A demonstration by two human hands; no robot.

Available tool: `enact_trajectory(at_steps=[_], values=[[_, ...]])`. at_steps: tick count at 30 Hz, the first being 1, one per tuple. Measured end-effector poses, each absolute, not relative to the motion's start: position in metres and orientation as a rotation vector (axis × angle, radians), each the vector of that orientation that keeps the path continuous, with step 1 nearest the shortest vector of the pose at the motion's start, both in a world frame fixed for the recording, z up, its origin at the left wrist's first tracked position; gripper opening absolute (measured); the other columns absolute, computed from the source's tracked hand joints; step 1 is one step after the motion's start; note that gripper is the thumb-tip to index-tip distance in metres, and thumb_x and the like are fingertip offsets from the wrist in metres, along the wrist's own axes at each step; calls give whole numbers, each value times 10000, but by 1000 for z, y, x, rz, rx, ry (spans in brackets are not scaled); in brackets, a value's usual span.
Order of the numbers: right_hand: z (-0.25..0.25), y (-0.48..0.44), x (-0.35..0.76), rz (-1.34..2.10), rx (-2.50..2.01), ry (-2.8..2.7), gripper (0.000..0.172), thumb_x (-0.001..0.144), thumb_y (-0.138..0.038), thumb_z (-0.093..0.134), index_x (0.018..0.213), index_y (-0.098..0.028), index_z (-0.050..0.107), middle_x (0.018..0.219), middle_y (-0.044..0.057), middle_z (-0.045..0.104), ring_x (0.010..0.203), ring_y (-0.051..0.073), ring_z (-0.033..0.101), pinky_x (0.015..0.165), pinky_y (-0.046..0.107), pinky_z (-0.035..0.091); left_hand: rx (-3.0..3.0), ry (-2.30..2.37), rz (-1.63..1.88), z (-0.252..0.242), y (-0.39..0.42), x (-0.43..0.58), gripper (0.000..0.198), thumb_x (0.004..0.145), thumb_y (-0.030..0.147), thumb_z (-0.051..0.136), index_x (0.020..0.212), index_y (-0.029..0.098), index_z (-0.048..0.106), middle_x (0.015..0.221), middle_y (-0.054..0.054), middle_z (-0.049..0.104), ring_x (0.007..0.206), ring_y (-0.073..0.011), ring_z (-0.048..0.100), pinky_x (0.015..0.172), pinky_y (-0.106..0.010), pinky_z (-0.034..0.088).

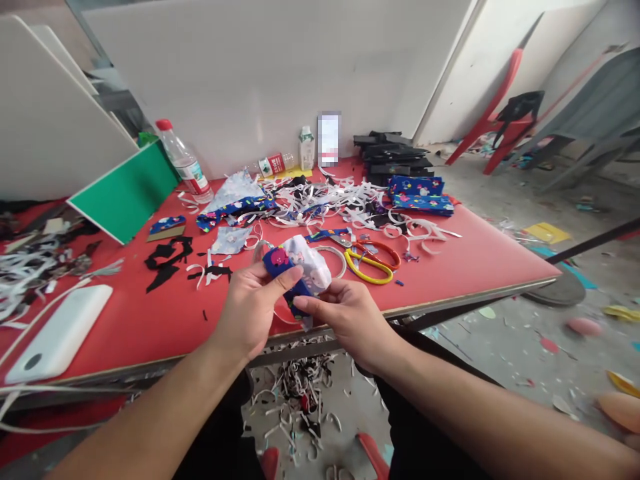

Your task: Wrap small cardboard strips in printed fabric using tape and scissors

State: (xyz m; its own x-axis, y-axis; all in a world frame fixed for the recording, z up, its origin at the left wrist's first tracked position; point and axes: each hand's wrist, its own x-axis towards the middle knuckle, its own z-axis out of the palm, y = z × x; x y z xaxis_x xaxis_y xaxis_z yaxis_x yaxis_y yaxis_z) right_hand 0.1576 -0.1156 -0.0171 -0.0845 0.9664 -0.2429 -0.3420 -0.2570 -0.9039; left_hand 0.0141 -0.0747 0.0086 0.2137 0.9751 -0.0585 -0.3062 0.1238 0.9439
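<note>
Between my two hands is a small piece of blue printed fabric [285,263] with a pale reverse side showing, held just over the table's front edge. My left hand [253,303] grips its left side, thumb pressed on top. At the lower right, my right hand [345,313] pinches the same fabric between thumb and fingers. Scissors [370,267] with one yellow and one orange handle lie just beyond, to the right. A pale ring-shaped strip [334,260] curves behind the fabric. Whether the fabric is folded or sewn into a pouch I cannot tell.
On the red table [480,253] lie a heap of white strips [325,200], folded blue fabric [420,197] and a black stack [393,157]. A bottle [185,163], a green board [125,193] and a white power bank [60,333] are leftward. Scraps [300,387] litter the floor.
</note>
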Motion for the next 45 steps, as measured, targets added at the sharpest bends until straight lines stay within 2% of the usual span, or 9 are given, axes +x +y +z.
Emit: enact_trajectory(at_steps=[7,12,16,25,28,32,36,39,45], values=[[-23,-113,153,1605,-1112,-769,423,574,-418,1008,707,-186,680,590,-32,663,509,98,548,490,243,416,981,870,1248,-8,-70,22,288,913,471,788,847,192,763,766,-33,747,694,-178,690,620,-292,546],[-25,-116,154,1763,-974,-759,458,537,-307,1025,889,-194,754,809,12,789,690,142,700,677,286,571,842,912,1214,-4,-65,27,298,869,458,815,778,198,703,727,-37,728,731,-214,715,693,-344,589],[-27,-111,162,1616,-968,-781,362,621,-314,983,885,-203,762,828,2,779,715,133,695,732,300,580,960,819,1126,-5,-62,23,293,827,447,863,944,195,769,864,-55,792,821,-220,737,779,-349,602],[-26,-104,173,1377,-1105,-909,369,674,-469,922,762,-212,672,706,-3,723,626,141,662,616,302,552,1094,839,1068,-8,-66,16,186,824,349,881,888,181,832,872,-66,819,781,-199,747,787,-341,610],[-26,-104,175,937,-1258,-1192,228,812,-393,801,775,-225,651,687,-7,701,589,136,614,557,290,492,1099,919,1073,-7,-66,18,224,804,385,896,825,178,815,822,-56,796,770,-187,737,823,-348,617],[-23,-108,183,218,-1344,-1643,76,913,-247,682,844,-236,713,772,40,724,706,195,601,653,353,481,1128,748,1021,-7,-73,21,372,744,364,943,1054,235,782,1021,-40,790,982,-213,743,930,-347,606],[-17,-115,187,-174,-1236,-2068,154,1004,-262,658,1107,-223,765,1130,118,784,911,276,637,805,446,509,1022,837,1045,-10,-73,19,298,811,432,874,978,211,764,1005,-84,801,957,-265,763,843,-392,634],[-15,-115,186,158,-1199,-1930,279,993,-351,709,1243,-231,734,1213,117,755,1015,271,660,892,446,535,948,889,1094,-11,-68,15,309,831,459,849,965,188,783,995,-103,817,948,-290,779,866,-437,639],[-14,-99,185,1127,-1168,-1076,343,805,-516,829,956,-216,756,890,34,755,743,156,631,696,321,528,1312,947,953,-7,-73,12,246,808,379,893,1002,241,830,1055,-52,836,1012,-272,773,926,-399,620]])
